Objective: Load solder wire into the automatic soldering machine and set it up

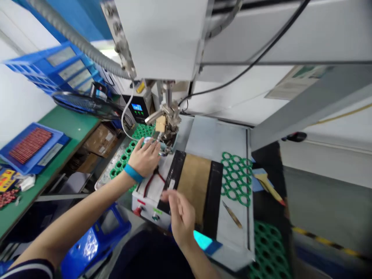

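Note:
My left hand (pixel 145 158), with a blue band (pixel 133 173) at the wrist, stretches its fingers out beside the metal head (pixel 170 116) of a bench machine. Whether the fingertips touch the parts under the head is hidden. Below this hand, pliers with red handles (pixel 149 185) lie on the machine's top. My right hand (pixel 183 217) hovers at the front of a brown pad (pixel 193 178) edged with black strips. Its fingers are loosely bent and apart, a little blurred, and nothing shows between them.
Green ring-patterned mats (pixel 236 176) lie on both sides. A knife-like tool (pixel 232 215) and a brush (pixel 269 188) rest at right. A red button (pixel 137 211) sits on the front panel. A blue tray (pixel 31 147) of red rods, a fan (pixel 90 102) and a blue stool (pixel 95 240) are at left.

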### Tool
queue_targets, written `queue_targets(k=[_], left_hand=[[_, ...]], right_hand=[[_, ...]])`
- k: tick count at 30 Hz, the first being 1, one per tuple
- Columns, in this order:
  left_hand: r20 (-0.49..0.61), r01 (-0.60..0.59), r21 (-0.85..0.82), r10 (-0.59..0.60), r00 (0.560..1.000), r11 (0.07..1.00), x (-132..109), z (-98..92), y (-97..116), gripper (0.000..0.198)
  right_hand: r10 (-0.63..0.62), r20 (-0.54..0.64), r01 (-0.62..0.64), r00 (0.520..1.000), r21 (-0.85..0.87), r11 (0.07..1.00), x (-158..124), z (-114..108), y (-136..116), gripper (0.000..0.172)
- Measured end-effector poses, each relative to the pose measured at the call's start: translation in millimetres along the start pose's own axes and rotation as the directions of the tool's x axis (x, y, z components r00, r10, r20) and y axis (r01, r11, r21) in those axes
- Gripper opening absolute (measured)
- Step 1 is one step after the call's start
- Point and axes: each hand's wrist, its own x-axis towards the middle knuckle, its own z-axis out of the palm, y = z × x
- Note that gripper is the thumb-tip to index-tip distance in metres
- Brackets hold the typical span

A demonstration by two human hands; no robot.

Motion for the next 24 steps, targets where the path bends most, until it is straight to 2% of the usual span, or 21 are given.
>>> queue_targets(k=[1, 2, 3, 5, 6, 8, 11, 15, 21, 24], left_hand=[[-0.052, -0.052, -0.061, 0.049, 0.997, 0.997, -14.4, -5.7, 6.0, 0.032], [-0.091, -0.101, -0.132, 0.089, 0.992, 0.986, -30.2, -9.9, 13.4, 0.028], [-0.103, -0.142, -0.212, 0.123, 0.987, 0.967, -47.0, -12.5, 22.2, 0.025], [-0.055, -0.190, -0.395, 0.184, 0.981, 0.899, -82.1, -12.4, 44.3, 0.021], [-0.002, -0.187, -0.484, 0.212, 0.977, 0.855, -99.5, -10.1, 57.0, 0.019], [0.114, -0.150, -0.608, 0.273, 0.955, 0.780, -131.6, -2.1, 83.6, 0.019], [0.208, -0.098, -0.671, 0.313, 0.927, 0.735, -169.2, 11.3, 119.5, 0.020], [0.253, -0.071, -0.684, 0.328, 0.910, 0.726, -197.7, 20.7, 153.6, 0.017], [0.283, -0.150, -0.599, 0.384, 0.879, 0.786, -205.8, 25.4, 175.2, 0.013], [0.234, -0.218, -0.547, 0.398, 0.887, 0.808, -206.2, 32.5, 178.7, 0.016]], right_hand=[[-0.063, 0.014, 0.064, 0.998, -0.213, 0.975, -29.4, -23.8, 13.3, 0.026], [-0.094, -0.043, 0.069, 0.995, -0.408, 0.910, -56.1, -47.9, 27.7, 0.032], [-0.065, -0.113, 0.001, 0.991, -0.489, 0.872, -79.2, -71.3, 42.3, 0.035], [0.006, -0.250, -0.159, 0.968, -0.599, 0.785, -111.9, -112.0, 70.3, 0.039], [0.068, -0.305, -0.262, 0.950, -0.660, 0.704, -121.3, -127.8, 82.5, 0.044], [0.110, -0.352, -0.339, 0.929, -0.696, 0.633, -128.4, -148.6, 101.9, 0.052], [0.122, -0.365, -0.363, 0.923, -0.717, 0.595, -124.5, -157.8, 117.0, 0.060], [0.116, -0.382, -0.379, 0.917, -0.742, 0.554, -120.9, -155.6, 120.9, 0.065], [0.023, -0.398, -0.349, 0.917, -0.774, 0.528, -121.8, -158.2, 121.4, 0.059], [-0.070, -0.351, -0.260, 0.934, -0.801, 0.539, -121.5, -161.2, 126.8, 0.053]])
